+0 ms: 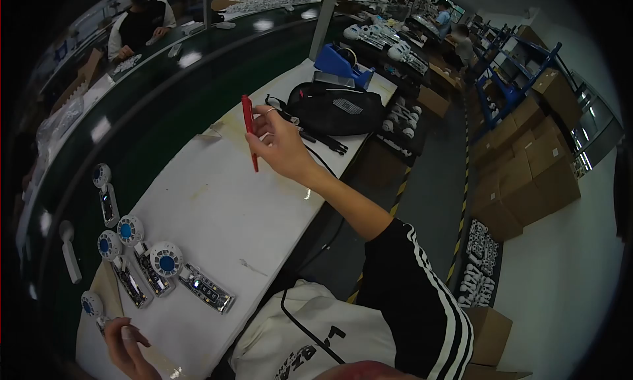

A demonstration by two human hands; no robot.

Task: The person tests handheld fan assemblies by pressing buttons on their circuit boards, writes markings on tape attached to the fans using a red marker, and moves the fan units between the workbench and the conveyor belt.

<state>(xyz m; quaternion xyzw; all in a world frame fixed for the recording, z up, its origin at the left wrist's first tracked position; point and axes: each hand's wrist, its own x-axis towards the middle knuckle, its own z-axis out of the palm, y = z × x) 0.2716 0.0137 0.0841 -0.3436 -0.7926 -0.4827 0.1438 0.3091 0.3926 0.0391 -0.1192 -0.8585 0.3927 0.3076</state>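
My right hand (280, 142) is raised over the white worktable (217, 175), its fingers closed around a red pen (248, 119) held nearly upright. At the lower left, the curled fingers of my left hand (128, 350) close on the handle end of a handheld fan (91, 303); most of that handle is hidden behind the fingers. Beside it lie several more handheld fans with round white heads, blue centres and exposed circuit boards, among them one fan (167, 258) nearest the middle of the table and another fan (109, 245) behind it.
A black pouch (336, 109) and a blue tape dispenser (343, 64) sit at the table's far end. Along the left runs a green conveyor belt (171, 109) carrying a white fan part (70, 254). A co-worker (142, 24) sits across it. Cardboard boxes (527, 169) are stacked at right.
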